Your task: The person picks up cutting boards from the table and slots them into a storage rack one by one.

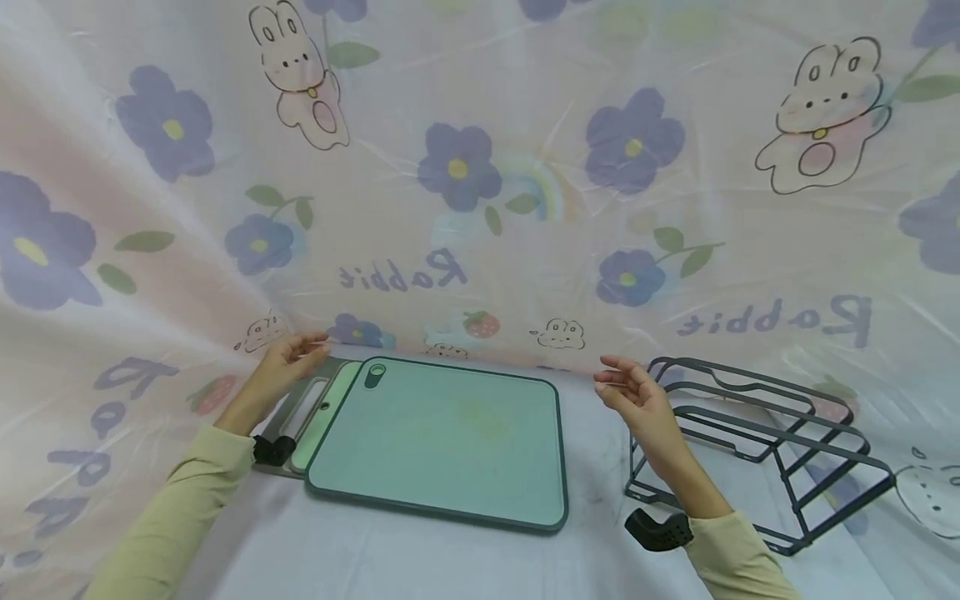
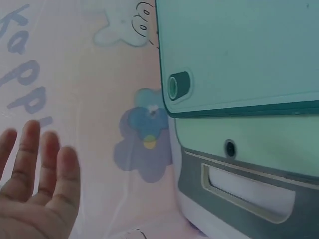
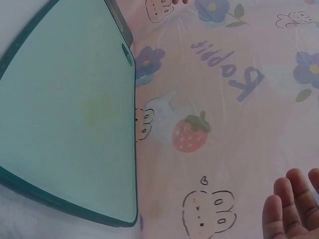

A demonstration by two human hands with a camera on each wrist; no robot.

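Note:
A pale teal cutting board (image 1: 442, 442) with a dark green rim and a small hole in one corner lies flat on the white surface. Under its left side a light green cutting board (image 2: 219, 137) with a grey slotted handle end (image 2: 192, 179) sticks out. My left hand (image 1: 277, 379) hovers over that handle end, fingers loosely bent and holding nothing; the left wrist view shows it apart from the boards. Raised to the right of the boards, my right hand (image 1: 641, 408) is also bare, beside a dark metal wire rack (image 1: 787, 437).
The rack has several upright dividers and stands at the right, partly behind my right forearm. A printed curtain (image 1: 525, 250) with flowers and rabbits rises behind and at the left. Black straps (image 1: 658, 531) sit on both wrists.

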